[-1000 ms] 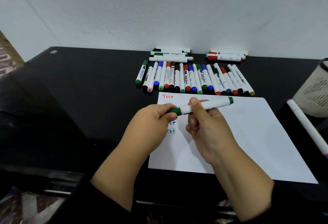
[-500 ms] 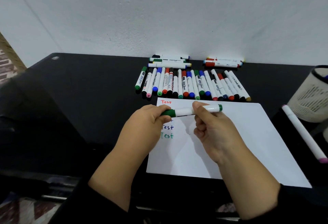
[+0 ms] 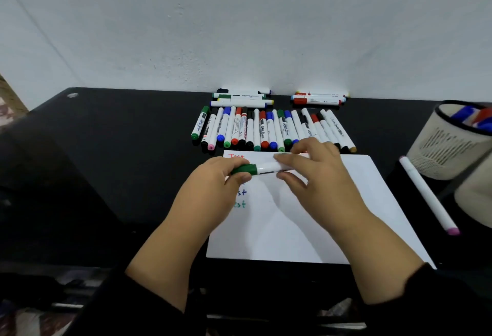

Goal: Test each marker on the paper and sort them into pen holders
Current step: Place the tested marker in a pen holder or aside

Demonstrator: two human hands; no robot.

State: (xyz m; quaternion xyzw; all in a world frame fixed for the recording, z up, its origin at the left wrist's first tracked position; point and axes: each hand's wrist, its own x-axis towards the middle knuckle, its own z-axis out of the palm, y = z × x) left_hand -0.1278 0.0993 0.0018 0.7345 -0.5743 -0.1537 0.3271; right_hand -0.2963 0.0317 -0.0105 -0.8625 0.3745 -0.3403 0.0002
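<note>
Green marker (image 3: 262, 169) held level above the paper (image 3: 359, 202), centre frame.
Left hand (image 3: 213, 189) pinched the cap end; right hand (image 3: 316, 176) pinched the barrel, apparently seating the cap. Advised pressing straight along the barrel.

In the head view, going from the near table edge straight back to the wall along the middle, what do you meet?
Sheet of paper → green marker held by the left hand and right hand → row of markers → stacked markers by the wall.
</note>
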